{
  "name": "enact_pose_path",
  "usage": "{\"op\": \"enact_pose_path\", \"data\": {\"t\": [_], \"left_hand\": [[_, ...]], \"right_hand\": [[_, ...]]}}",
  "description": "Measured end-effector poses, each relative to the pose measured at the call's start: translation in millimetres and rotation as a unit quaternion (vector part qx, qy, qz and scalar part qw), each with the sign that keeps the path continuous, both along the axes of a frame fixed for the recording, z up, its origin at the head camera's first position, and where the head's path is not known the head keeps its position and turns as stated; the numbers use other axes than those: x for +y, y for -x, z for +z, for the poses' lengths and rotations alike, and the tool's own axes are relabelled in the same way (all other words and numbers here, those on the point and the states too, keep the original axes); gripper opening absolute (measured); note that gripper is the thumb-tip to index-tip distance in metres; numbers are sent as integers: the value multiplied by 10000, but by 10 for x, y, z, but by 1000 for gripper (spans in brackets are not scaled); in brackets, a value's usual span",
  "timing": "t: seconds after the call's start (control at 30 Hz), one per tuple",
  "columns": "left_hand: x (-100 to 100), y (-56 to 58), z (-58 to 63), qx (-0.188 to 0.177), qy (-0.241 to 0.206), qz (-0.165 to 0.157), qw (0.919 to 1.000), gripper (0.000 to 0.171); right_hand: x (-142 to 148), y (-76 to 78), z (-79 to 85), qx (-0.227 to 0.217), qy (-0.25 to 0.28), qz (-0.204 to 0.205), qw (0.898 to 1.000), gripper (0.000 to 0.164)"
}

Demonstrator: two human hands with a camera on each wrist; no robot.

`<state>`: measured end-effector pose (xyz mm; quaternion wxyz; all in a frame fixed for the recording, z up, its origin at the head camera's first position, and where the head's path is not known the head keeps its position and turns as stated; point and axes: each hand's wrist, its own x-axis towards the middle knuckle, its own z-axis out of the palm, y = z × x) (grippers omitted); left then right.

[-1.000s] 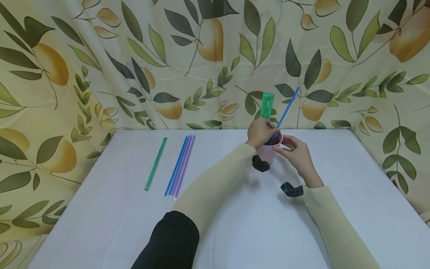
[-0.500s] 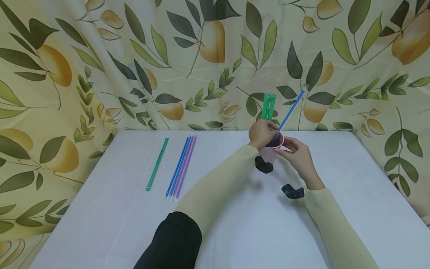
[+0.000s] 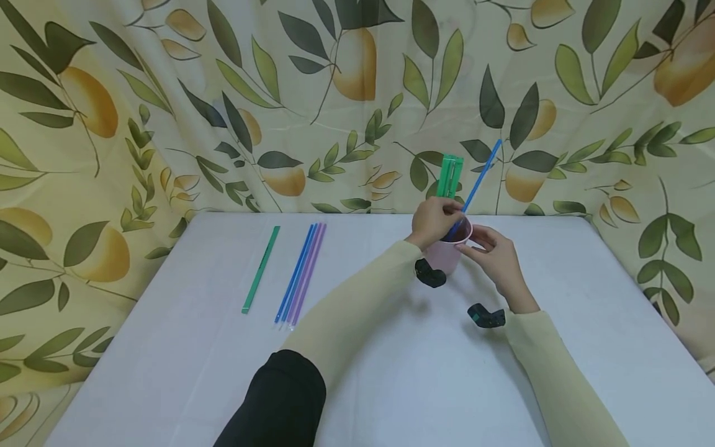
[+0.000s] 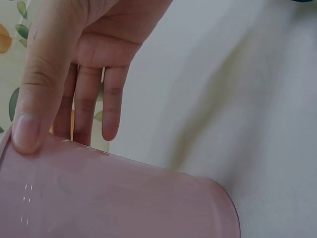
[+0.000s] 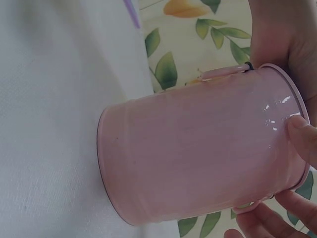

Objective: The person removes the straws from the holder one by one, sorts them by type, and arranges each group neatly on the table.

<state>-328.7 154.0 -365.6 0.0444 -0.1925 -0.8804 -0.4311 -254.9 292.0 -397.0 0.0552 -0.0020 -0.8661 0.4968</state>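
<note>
A small pink pail (image 3: 443, 254) stands at the back right of the table. My left hand (image 3: 434, 221) is at its mouth, fingers pinching a blue straw (image 3: 483, 174) that leans right out of the pail. Behind that hand a green slotted plastic piece (image 3: 449, 176) sticks up; its lower end is hidden. My right hand (image 3: 496, 257) holds the pail's rim from the right. The left wrist view shows its thumb (image 4: 29, 131) on the rim. In the right wrist view, fingers of the right hand are by a side loop of the pail (image 5: 198, 148).
On the left of the white table (image 3: 195, 372) lies a green strip (image 3: 260, 270). Beside it are several blue straws (image 3: 294, 273) and purple straws (image 3: 307, 276). A leaf-and-fruit curtain (image 3: 357, 124) hangs behind the table.
The blue straw's top has swung slightly right, then back left and up a little. Both hands stay at the pail, and the things on the table have not moved.
</note>
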Motion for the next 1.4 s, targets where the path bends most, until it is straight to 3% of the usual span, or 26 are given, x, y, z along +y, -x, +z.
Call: {"op": "enact_pose_path", "data": {"t": [0.17,0.43,0.67,0.93,1.03,1.23,1.4], "left_hand": [[-63,3,-23,12,-799,-248,9965,21],[-120,14,11,148,-1248,-350,9915,22],[-168,25,216,162,-1860,-362,9817,25],[-280,-3,575,-93,-2835,-475,9577,26],[-343,-15,664,-94,-2973,-447,9537,26],[-479,-64,754,-244,-3100,-449,9494,27],[-589,-82,730,-357,-3181,-435,9464,25]], "right_hand": [[9,15,-30,-1,23,-14,10000,66],[1,-3,-48,-57,16,-29,10000,67],[6,-5,-47,-36,16,-17,10000,66],[23,6,-30,-35,4,-42,10000,66],[25,7,-34,-51,2,-47,10000,66],[25,2,-31,-54,5,-52,10000,66],[21,0,-15,-90,41,-50,9999,67]]}}
